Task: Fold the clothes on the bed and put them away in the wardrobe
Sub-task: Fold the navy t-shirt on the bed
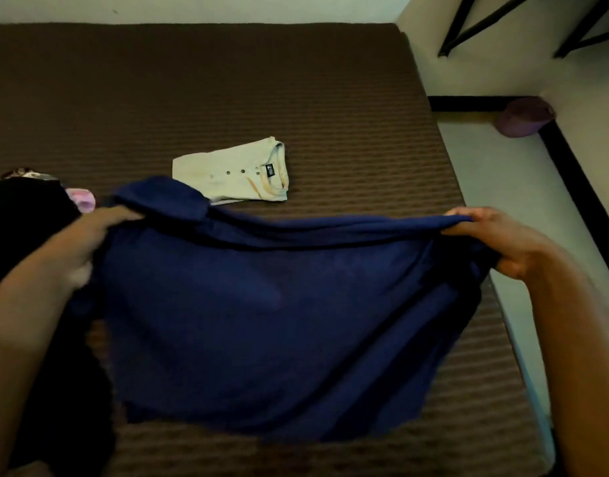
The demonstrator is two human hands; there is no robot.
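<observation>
A navy blue garment (268,304) hangs stretched between my two hands above the brown striped bed (227,91). My left hand (86,239) grips its left end, where a collar-like flap folds over. My right hand (502,242) pinches its right end near the bed's right side. Beyond the blue garment, a folded pale green shirt (237,170) with small buttons lies flat on the bed. A pile of dark clothes (24,215) with a pink piece (82,198) sits at the left.
The bed's right edge borders a pale floor (502,173) with black trim. A purple rounded object (523,116) rests in the floor corner. Black diagonal bars (485,22) stand at the upper right. A pale wall runs along the far side of the bed.
</observation>
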